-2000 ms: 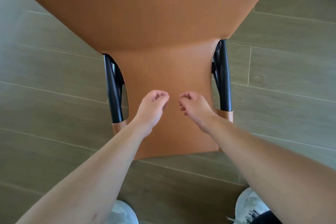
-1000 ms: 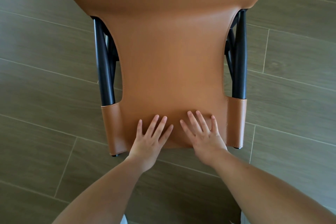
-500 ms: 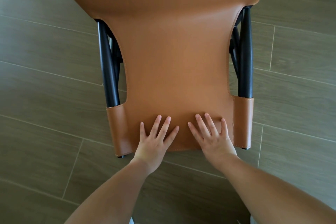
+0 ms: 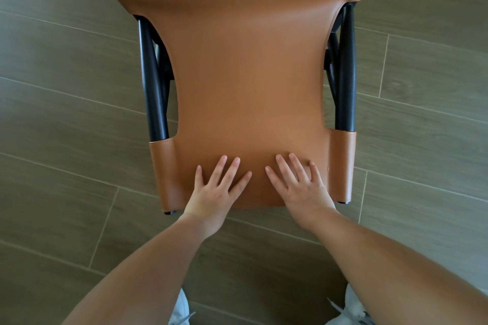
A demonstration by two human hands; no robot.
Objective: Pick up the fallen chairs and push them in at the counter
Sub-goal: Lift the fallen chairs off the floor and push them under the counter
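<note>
The grey wood-look tile floor [image 4: 66,119] lies bare on both sides of the tan leather chair [image 4: 250,74], which stands upright directly before the person, its black metal frame [image 4: 155,92] showing beside the narrow backrest. No writing is readable. Both hands press flat, fingers spread, on the backrest's near edge, left hand [image 4: 214,195] beside right hand [image 4: 298,190], placed as half a second ago. White sneakers [image 4: 351,311] show below.

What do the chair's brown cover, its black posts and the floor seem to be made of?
Chair cover: likely leather or imitation, tan, smooth with soft sheen and stitched edges. Black posts: round, matte; painted metal or wood, unclear. Floor: grey-brown wood-look planks with pale grout-like lines, probably tile.
</note>
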